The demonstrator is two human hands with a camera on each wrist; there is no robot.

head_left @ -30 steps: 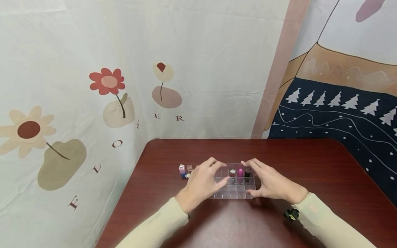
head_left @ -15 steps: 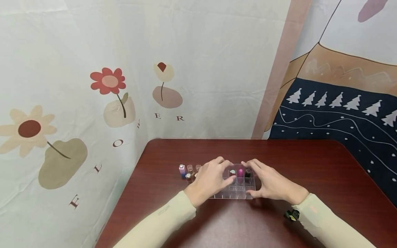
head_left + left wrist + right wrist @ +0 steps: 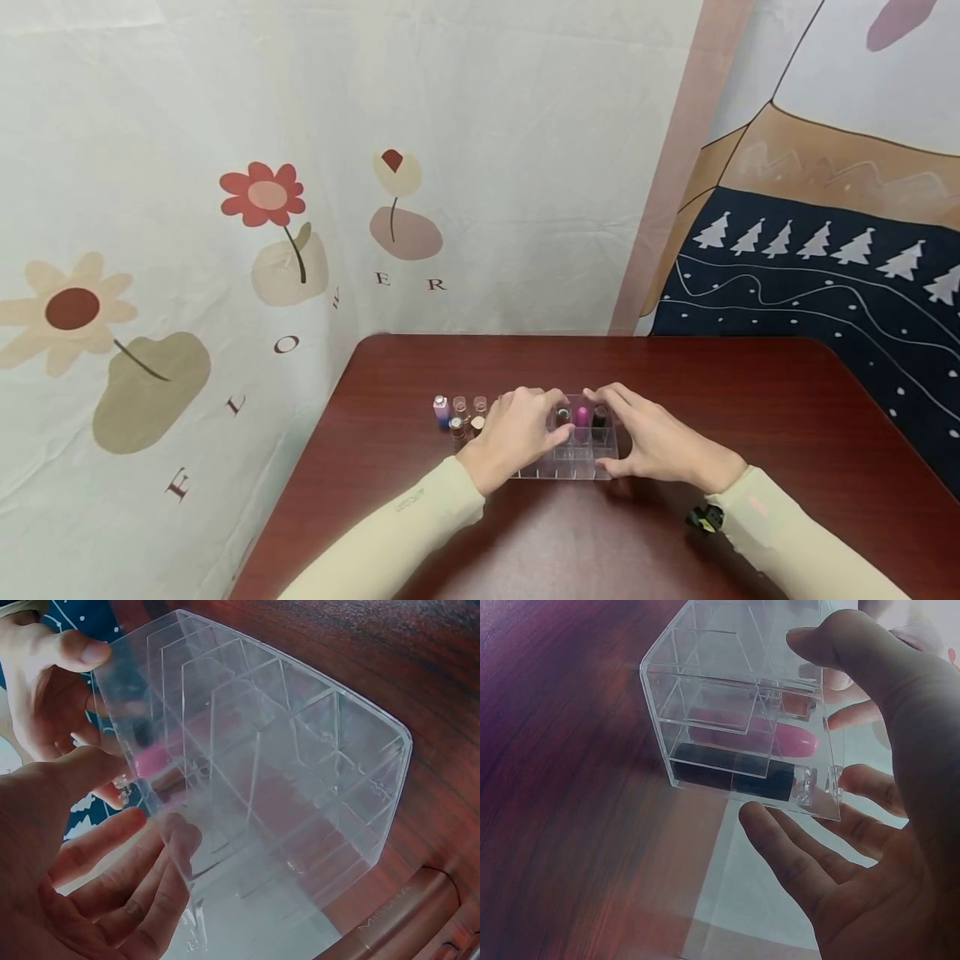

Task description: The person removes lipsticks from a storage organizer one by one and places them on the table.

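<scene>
A clear plastic lipstick organizer (image 3: 537,473) with several compartments stands on the table. Its back row holds a black tube (image 3: 765,778), a bright pink tube (image 3: 795,740) and a silver-topped lipstick (image 3: 563,415). My right hand (image 3: 660,437) holds the organizer's right end, thumb at the front corner and fingers reaching to the back. From the left, my left hand (image 3: 510,433) arches over the organizer. Its thumb and forefinger are spread on either side of the silver-topped lipstick, whose top shows between them. The left palm and wrist hide the organizer's left part.
Left of the organizer, a pink-and-blue tube (image 3: 442,411) stands beside several small clear-topped and round-topped tubes (image 3: 457,425). A bronze tube lettered MISSHA (image 3: 409,915) is close by the organizer in the left wrist view. Behind the dark red table (image 3: 720,367) hangs a printed curtain (image 3: 525,167).
My left hand has moved right across the organizer to the silver-topped lipstick, uncovering more of the small tubes on the left. The right hand and organizer have stayed in place.
</scene>
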